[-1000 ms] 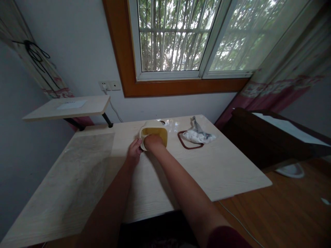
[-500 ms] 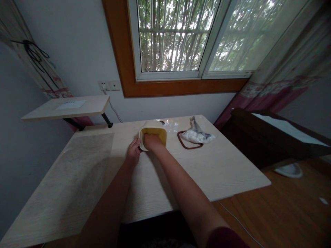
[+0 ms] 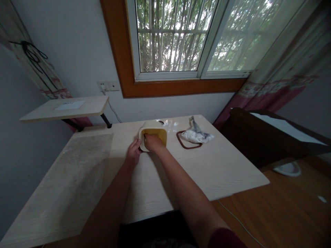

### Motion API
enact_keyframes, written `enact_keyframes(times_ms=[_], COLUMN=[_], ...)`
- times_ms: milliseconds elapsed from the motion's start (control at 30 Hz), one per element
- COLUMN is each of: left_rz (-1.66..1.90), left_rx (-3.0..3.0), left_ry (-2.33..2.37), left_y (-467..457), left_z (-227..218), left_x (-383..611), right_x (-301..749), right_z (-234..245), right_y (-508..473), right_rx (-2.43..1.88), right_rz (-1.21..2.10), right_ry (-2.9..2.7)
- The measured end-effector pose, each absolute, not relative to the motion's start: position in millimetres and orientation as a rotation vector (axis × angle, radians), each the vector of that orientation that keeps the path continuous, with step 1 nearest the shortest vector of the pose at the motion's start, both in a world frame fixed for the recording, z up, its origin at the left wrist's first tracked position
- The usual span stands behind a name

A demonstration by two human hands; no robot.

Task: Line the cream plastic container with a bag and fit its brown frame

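The container [image 3: 162, 135] stands on the table [image 3: 207, 172]; the left hand [image 3: 133, 151] has fingers clamped on its left side; the right hand [image 3: 153, 142] reaches inside it, finger state impossible to tell; right of the container, a plastic bag [image 3: 196, 135] overlaps a brown frame [image 3: 190, 148].

No readable lettering (just blurred marks on the white sheet [image 3: 69, 106] atop the shelf [image 3: 92, 104])
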State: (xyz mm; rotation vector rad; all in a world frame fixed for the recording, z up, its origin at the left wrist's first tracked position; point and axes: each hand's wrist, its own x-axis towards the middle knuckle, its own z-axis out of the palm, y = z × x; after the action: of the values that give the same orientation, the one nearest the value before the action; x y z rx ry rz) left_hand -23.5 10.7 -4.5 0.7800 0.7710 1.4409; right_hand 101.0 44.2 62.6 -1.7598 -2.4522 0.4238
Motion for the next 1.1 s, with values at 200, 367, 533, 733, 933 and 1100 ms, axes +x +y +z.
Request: enact_keyframes(times_ms=[200,367,533,733,933,1100], left_rz=[1.434,1.457,1.466,1.475,1.498,1.489], left_rx=[0.794,0.796,0.816,0.817,0.809,0.821], left_ry=[0.762,0.747,0.745,0.759,0.739,0.743], left_y=[9,8,10,10,9,7], left_z=[-3,-1,-2,-2,-1,0], left_x=[-23,-22,-23,-23,-22,-20], right_x=[105,111,117,118,115,116], right_z=[72,79,86,97,100,98], right_y=[33,13,-7,-20,-34,-45], right_rx=[-1.750,-1.720,-1.682,-1.677,-1.699,-1.701], right_rz=[0.407,0.380,0.343,0.358,0.339,0.347], right_ry=[-2.487,-2.518,-2.533,-2.533,-2.522,-2.492])
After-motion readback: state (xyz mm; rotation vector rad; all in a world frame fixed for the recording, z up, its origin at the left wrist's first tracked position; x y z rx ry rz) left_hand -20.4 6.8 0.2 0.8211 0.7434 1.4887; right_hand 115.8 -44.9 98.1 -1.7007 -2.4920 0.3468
